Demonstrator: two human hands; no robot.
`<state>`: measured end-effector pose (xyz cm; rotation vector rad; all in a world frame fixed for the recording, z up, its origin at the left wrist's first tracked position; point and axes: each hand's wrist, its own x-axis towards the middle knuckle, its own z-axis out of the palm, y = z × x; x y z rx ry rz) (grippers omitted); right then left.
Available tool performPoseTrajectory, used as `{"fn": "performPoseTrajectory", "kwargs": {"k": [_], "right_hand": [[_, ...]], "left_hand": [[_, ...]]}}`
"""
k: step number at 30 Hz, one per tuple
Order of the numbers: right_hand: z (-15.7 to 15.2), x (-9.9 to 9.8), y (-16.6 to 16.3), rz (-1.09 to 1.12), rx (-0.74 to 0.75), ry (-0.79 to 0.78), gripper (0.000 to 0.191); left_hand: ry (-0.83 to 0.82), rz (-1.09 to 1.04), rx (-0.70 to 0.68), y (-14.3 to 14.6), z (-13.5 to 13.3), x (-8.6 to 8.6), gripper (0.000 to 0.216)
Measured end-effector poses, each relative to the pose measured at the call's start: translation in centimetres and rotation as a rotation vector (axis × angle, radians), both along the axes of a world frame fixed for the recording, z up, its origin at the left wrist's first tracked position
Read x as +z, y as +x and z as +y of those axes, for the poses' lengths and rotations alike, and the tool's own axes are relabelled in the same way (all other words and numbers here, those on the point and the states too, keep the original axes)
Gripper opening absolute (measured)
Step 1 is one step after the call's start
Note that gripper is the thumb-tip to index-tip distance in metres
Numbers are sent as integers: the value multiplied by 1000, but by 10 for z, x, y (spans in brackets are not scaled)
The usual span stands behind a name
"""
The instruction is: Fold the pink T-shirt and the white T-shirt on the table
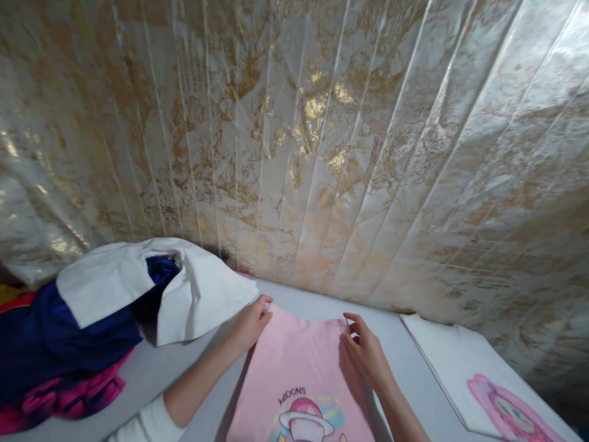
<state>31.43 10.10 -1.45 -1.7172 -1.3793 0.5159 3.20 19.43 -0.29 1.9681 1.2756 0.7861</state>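
Note:
A pink T-shirt (304, 356) lies on the white table in front of me, narrowing toward its far edge. Its print shows the word SNOOPY upside down above a pink helmet-like shape with a ring; the near end runs out of the picture. At the far left corner my left hand (255, 320) pinches the cloth between thumb and fingers. The far right corner is pinched by my right hand (365, 350), with some fingers curled above the cloth. Between the hands, the far edge sags slightly.
On the left is a heap of clothes: a white garment (207, 294) over dark blue cloth (69, 331) and pink-and-black cloth (73, 396). A folded white shirt (460, 362) with a pink-haired character lies right. A shiny gold-patterned covering (294, 153) rises behind the table (396, 344).

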Motion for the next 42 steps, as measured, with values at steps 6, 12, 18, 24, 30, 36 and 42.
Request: {"fn": "performPoseTrajectory", "kwargs": {"k": [6, 12, 18, 24, 30, 36, 42], "right_hand": [[2, -7, -3, -101, -107, 55, 44], [4, -18, 0, -95, -132, 61, 48], [3, -18, -1, -37, -186, 76, 48], [3, -20, -3, -105, -205, 45, 45], [1, -15, -4, -180, -206, 29, 45], [1, -7, -4, -160, -173, 115, 43], [0, -7, 2, -217, -187, 60, 39]], "left_hand": [[55, 45, 48, 9, 13, -6, 25], [145, -12, 41, 12, 7, -4, 25], [159, -27, 43, 14, 8, -6, 26], [140, 156, 113, 12, 11, -10, 50], [255, 351, 90, 26, -24, 10, 61], [230, 541, -246, 40, -74, 11, 59], [196, 567, -212, 40, -83, 3, 65]]}}
